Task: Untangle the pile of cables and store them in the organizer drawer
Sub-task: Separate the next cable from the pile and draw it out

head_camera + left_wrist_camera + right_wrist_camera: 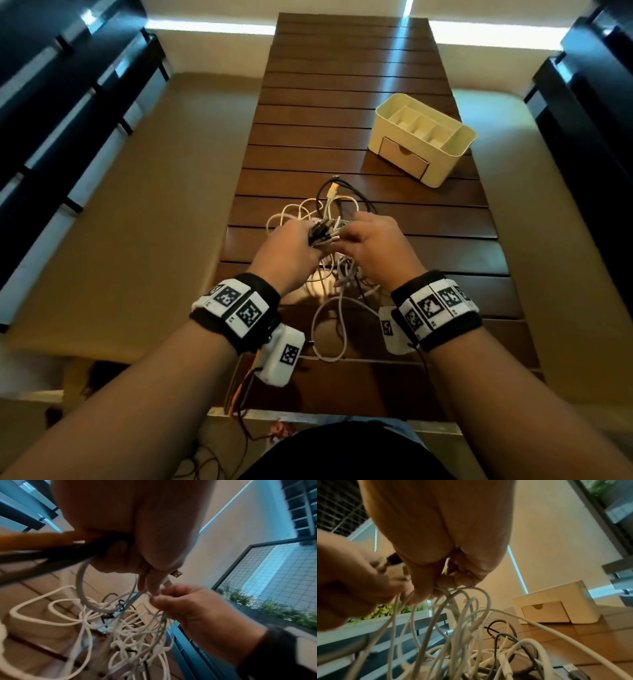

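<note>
Left hand (pixel 291 246) grip closed around bundle of plugs (pixel 323 233), right hand (pixel 373 240) grip pinching white cables (pixel 329 294) above desk (pixel 342 102), organizer (pixel 423 138) well apart

Both hands hide the cable ends: the left hand (pixel 289 246) covers all but the plug tips beyond its fingers, and the right hand (pixel 373 240) covers the cables (pixel 329 274) below its fingers. The drawer (pixel 404 157) interior can't be seen.

Both arms stretched forward, left hand (pixel 286 245) and right hand (pixel 376 240) raised close together, fingers curled around cables (pixel 325 233).
</note>
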Motion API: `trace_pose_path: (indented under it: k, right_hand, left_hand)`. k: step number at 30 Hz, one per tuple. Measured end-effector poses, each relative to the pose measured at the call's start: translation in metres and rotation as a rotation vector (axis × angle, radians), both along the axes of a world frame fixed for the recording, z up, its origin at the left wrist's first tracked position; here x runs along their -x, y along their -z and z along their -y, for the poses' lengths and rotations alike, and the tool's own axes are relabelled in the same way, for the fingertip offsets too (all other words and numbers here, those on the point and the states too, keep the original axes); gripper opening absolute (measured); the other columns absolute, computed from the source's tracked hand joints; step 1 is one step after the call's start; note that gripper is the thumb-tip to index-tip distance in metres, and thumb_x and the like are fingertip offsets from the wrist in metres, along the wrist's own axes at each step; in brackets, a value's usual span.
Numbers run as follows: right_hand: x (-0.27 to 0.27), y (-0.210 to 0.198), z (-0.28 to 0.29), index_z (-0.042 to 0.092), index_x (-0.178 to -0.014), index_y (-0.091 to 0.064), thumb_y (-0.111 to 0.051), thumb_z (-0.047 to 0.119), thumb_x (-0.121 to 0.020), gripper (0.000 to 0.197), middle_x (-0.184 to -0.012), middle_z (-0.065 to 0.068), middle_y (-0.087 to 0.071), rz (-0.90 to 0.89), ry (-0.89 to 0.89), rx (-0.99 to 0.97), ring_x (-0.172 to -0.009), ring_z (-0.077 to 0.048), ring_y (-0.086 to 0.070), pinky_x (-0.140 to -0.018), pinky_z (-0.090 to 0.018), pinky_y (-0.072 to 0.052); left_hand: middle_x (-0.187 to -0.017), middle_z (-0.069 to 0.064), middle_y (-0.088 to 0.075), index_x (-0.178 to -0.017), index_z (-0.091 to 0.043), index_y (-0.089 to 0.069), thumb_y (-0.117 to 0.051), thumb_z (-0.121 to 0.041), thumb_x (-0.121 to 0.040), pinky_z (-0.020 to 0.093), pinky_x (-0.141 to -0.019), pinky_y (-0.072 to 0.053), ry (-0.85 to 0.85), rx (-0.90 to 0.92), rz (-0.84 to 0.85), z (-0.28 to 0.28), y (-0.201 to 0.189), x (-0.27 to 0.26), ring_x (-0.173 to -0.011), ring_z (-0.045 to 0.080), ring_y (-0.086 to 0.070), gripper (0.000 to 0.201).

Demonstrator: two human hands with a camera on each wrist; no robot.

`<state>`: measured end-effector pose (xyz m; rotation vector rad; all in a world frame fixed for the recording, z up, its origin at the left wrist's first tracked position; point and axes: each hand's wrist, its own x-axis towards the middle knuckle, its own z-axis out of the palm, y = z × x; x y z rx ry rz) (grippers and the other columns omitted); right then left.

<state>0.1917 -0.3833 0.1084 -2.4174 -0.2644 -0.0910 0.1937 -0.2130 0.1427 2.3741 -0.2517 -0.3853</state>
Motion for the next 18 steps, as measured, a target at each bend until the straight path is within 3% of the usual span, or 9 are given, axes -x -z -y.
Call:
trace_pose_path:
  k: [4, 10, 12, 14, 15, 16, 18]
  right_hand:
    - [0.010, -0.001, 0.005, 0.017, -0.096, -0.078, -0.076, 0.017, -0.085, 0.012, -0.085, 0.010, -0.063, -0.060, 0.051, -0.159, -0.080, -0.003, -0.059, -0.073, -0.019, -0.049]
    - [0.023, -0.002, 0.013, 0.021, -0.096, -0.077, -0.075, 0.018, -0.087, 0.010, -0.090, 0.009, -0.066, -0.137, 0.079, -0.297, -0.080, 0.000, -0.060, -0.070, -0.011, -0.045]
    - [0.024, 0.006, 0.018, 0.023, -0.098, -0.073, -0.073, 0.025, -0.089, 0.009, -0.097, 0.012, -0.063, -0.220, 0.015, -0.079, -0.087, -0.001, -0.058, -0.076, -0.017, -0.045]
    - [0.024, 0.020, 0.025, 0.021, -0.103, -0.070, -0.070, 0.030, -0.090, 0.015, -0.104, 0.010, -0.058, -0.292, -0.005, 0.210, -0.097, -0.011, -0.057, -0.085, -0.031, -0.049]
    - [0.025, 0.028, 0.031, 0.021, -0.102, -0.069, -0.069, 0.033, -0.091, 0.017, -0.105, 0.009, -0.057, -0.320, 0.042, 0.287, -0.100, -0.015, -0.057, -0.089, -0.038, -0.049]
    - [0.025, 0.034, 0.036, 0.020, -0.099, -0.069, -0.067, 0.034, -0.092, 0.016, -0.104, 0.008, -0.057, -0.323, 0.110, 0.315, -0.101, -0.018, -0.057, -0.090, -0.042, -0.049]
    - [0.026, 0.044, 0.045, 0.018, -0.093, -0.069, -0.064, 0.032, -0.094, 0.015, -0.100, 0.005, -0.059, -0.275, 0.252, 0.305, -0.097, -0.022, -0.059, -0.086, -0.043, -0.049]
  left_hand:
    - [-0.073, -0.005, -0.063, -0.072, -0.026, -0.061, -0.071, -0.027, -0.092, 0.031, -0.062, -0.045, 0.052, 0.002, -0.014, -0.002, 0.005, -0.002, -0.069, 0.016, -0.058, 0.022]
    - [-0.061, -0.006, -0.055, -0.064, -0.023, -0.056, -0.070, -0.023, -0.093, 0.030, -0.056, -0.039, 0.095, 0.116, -0.023, -0.008, -0.001, 0.002, -0.052, 0.007, -0.046, 0.033]
    - [-0.063, 0.005, -0.058, -0.069, -0.012, -0.061, -0.071, -0.024, -0.092, 0.038, -0.061, -0.046, 0.084, 0.185, -0.042, -0.015, -0.003, 0.003, -0.056, 0.016, -0.051, 0.029]
    - [-0.071, 0.015, -0.064, -0.074, -0.004, -0.063, -0.072, -0.026, -0.091, 0.048, -0.068, -0.051, 0.046, 0.237, -0.037, -0.025, -0.005, 0.004, -0.064, 0.030, -0.058, 0.030]
    - [-0.069, 0.011, -0.065, -0.073, -0.004, -0.063, -0.073, -0.026, -0.091, 0.046, -0.066, -0.051, 0.032, 0.255, -0.039, -0.030, -0.005, 0.003, -0.063, 0.027, -0.059, 0.030]
    - [-0.062, 0.000, -0.063, -0.069, -0.008, -0.061, -0.073, -0.025, -0.091, 0.038, -0.059, -0.048, 0.013, 0.273, -0.048, -0.036, -0.005, 0.003, -0.057, 0.015, -0.056, 0.031]
    - [-0.052, -0.015, -0.054, -0.062, -0.020, -0.056, -0.072, -0.021, -0.092, 0.019, -0.049, -0.037, -0.014, 0.307, -0.048, -0.045, -0.007, 0.007, -0.048, 0.000, -0.046, 0.034]
